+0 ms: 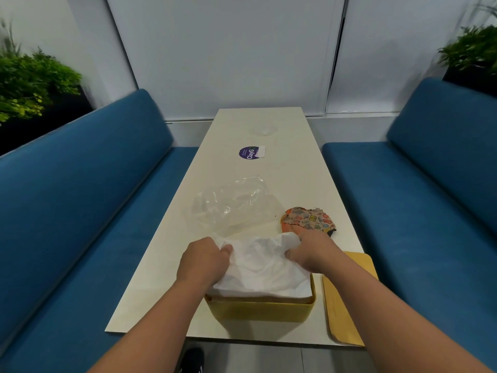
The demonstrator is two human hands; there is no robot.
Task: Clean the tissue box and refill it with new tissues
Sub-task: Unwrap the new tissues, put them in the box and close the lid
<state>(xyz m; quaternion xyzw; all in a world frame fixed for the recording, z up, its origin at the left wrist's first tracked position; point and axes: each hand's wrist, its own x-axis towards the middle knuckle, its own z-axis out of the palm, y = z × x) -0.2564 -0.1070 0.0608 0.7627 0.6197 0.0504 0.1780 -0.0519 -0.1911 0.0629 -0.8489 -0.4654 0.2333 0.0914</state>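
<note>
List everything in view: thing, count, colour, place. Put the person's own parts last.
tissue box: one, yellow, near table edge, open
tissues: one white stack, in the box, crumpled on top
lid: one, tan, flat, right of the box
plastic wrapper: one, clear, beyond the box
cloth: one, patterned orange, beyond the right hand
sticker: one, purple, mid-table
table: one, cream, between the sofas
sofas: two, blue, either side
plants: two, green, far corners
shoe: one, black, on the floor
left hand: gripping the tissues
right hand: gripping the tissues
</note>
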